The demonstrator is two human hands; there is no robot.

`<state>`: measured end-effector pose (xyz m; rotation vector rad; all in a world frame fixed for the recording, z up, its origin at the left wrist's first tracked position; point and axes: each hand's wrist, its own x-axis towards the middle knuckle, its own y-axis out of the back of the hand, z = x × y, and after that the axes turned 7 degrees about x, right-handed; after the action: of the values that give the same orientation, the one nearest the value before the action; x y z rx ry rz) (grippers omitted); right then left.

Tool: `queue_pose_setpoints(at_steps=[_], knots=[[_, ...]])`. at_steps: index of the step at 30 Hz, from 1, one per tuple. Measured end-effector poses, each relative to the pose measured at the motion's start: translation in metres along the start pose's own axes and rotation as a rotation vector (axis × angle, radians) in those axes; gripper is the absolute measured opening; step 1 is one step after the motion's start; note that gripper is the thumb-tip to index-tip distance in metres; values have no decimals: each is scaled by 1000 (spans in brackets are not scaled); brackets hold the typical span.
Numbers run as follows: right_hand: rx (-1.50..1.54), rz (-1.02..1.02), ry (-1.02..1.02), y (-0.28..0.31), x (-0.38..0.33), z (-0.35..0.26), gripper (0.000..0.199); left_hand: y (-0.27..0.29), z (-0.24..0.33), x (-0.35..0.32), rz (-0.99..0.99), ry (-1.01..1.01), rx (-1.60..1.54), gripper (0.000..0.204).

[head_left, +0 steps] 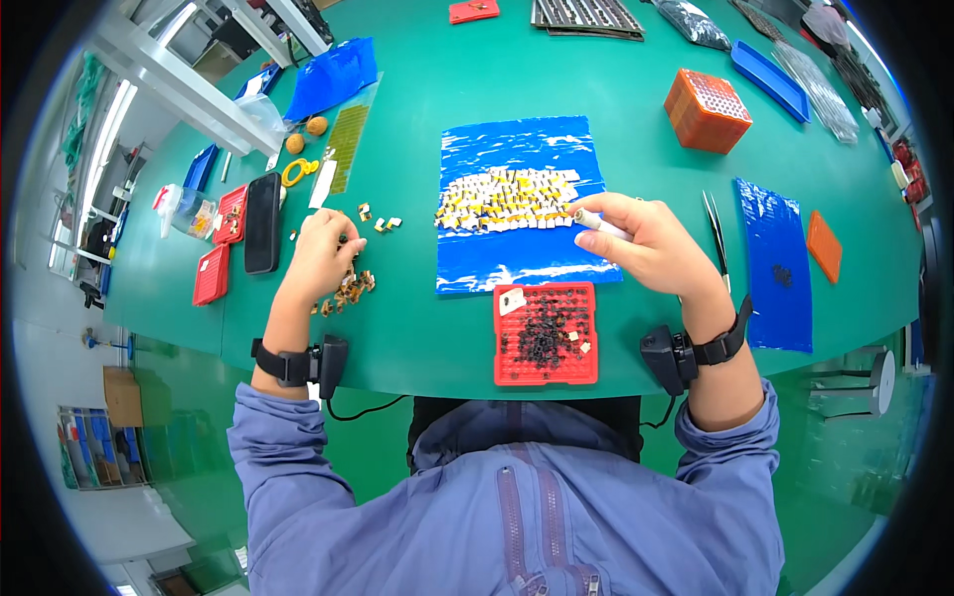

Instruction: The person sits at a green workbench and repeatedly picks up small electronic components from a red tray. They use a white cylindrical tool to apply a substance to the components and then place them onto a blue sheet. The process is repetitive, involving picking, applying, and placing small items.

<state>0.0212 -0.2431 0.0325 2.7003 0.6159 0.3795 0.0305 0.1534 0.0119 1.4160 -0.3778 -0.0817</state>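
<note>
My right hand point(656, 238) is closed round a short white pen-like stick point(602, 226). Its tip is at the right edge of a dense patch of small white-and-yellow block-like parts point(507, 199), which lie on a shiny blue sheet point(517, 263). On the left, my left hand point(320, 253) has its fingers pinched together, with something small and dark at the fingertips. Loose brown-and-white small parts point(353, 288) lie beside and under that hand. Close to me, between my forearms, a red tray point(547, 372) holds many small black pieces and a few white ones.
A black phone point(262, 223) and small red boxes point(211, 276) lie at the left. Tweezers point(715, 238), a second blue sheet point(777, 248) with dark bits and an orange slab point(823, 246) lie at the right. An orange box point(704, 114) stands farther back.
</note>
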Motion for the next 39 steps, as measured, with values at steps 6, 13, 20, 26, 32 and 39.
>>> queue_pose_setpoints(at_steps=[6, 13, 20, 26, 32, 39], knots=[[-41, -70, -122, -4, -1, -13, 19, 28, 45, 0, 27, 254, -267, 9], [0, -166, 46, -5, -5, -6, 15, 32, 103, 2, -107, 73, -771, 10], [146, -283, -6, -9, -6, -5, 22, 28, 150, 11, -134, -219, -853, 7], [226, -264, -101, -12, -7, -17, 23, 5, 143, 22, -324, -94, -1438, 11], [280, -178, -155, -16, -7, -15, 19, -17, 140, 20, -491, -4, -1948, 16], [411, -165, -177, -20, -7, -10, 18, -31, 149, 13, -553, -32, -2157, 10]])
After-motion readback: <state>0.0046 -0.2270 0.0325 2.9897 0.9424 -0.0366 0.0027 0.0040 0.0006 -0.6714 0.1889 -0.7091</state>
